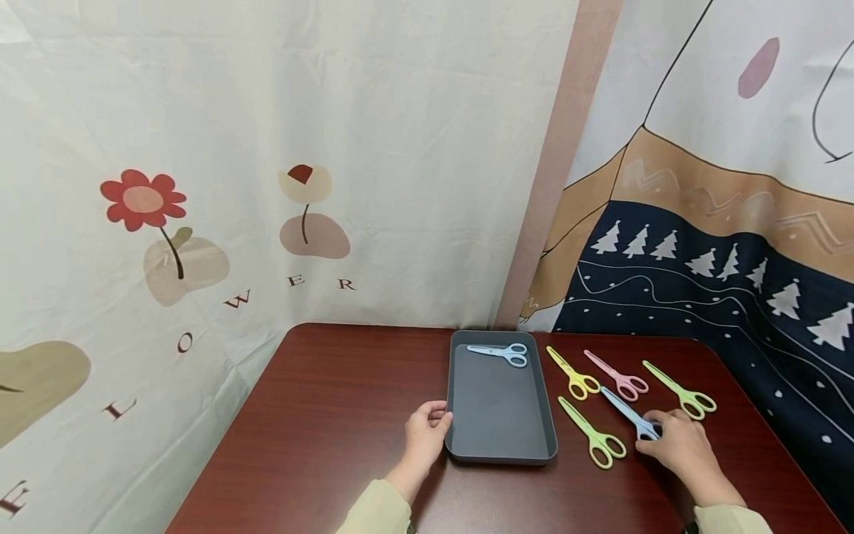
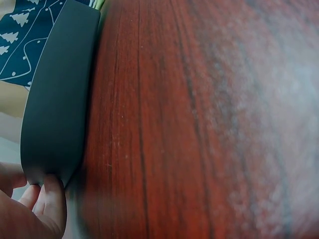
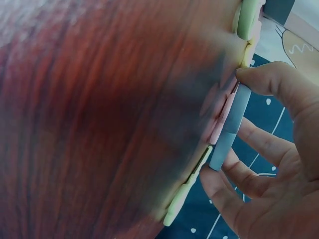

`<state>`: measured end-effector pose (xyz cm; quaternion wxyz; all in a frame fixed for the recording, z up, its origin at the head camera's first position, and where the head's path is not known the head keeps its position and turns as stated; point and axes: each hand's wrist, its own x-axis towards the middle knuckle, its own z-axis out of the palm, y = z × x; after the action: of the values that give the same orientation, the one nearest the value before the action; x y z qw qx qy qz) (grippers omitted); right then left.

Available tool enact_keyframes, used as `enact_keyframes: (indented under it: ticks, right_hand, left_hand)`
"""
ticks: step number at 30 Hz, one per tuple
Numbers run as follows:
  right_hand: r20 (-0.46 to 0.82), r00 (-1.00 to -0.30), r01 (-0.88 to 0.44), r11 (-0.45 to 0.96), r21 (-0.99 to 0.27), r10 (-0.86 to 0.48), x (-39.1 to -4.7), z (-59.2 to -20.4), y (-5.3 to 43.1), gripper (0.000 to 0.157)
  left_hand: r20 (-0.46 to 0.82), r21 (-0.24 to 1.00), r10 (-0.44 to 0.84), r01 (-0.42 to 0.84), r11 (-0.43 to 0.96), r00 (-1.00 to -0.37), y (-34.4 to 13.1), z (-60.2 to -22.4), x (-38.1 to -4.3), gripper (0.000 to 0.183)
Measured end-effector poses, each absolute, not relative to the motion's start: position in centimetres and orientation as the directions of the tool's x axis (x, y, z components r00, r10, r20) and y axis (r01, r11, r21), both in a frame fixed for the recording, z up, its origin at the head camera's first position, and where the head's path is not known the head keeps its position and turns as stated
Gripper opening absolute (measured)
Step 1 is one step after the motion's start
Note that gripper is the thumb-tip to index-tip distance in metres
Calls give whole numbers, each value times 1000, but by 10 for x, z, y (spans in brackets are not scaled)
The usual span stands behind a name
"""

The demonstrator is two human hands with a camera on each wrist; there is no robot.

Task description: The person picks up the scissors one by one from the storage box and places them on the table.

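My right hand (image 1: 682, 445) pinches the handles of a pair of blue scissors (image 1: 627, 409), their tips pointing away to the left. In the right wrist view, thumb and fingers lie on opposite sides of the blue handles (image 3: 232, 124); part of them is hidden in the head view. My left hand (image 1: 427, 434) holds the left side of a dark grey tray (image 1: 503, 437), its fingertips at the wall. The left wrist view shows fingers against the tray's outer wall (image 2: 60, 99). Inside the tray, near its far end, lies a pair of light blue scissors (image 1: 497, 351).
Right of the tray lie yellow scissors (image 1: 570, 371), pink scissors (image 1: 617, 376), green scissors (image 1: 679, 388) near my right hand, and nearer green scissors (image 1: 590, 430). All are on the reddish-brown table (image 1: 333, 445). A printed curtain (image 1: 400, 148) hangs behind the table.
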<state>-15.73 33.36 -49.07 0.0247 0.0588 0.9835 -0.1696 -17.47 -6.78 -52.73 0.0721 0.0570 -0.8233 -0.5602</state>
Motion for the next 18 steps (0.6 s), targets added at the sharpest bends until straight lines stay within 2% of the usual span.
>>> enact_keyframes:
  ticks: [10, 18]
  right_hand:
    - [-137, -982, 167, 927, -336, 128, -158, -497, 340, 59]
    - [-137, -983, 166, 926, -340, 126, -159, -498, 341, 58]
  left_hand:
    - [58, 930, -174, -10, 367, -983, -68, -528, -175, 19]
    - [43, 936, -179, -22, 351, -983, -67, -529, -176, 19]
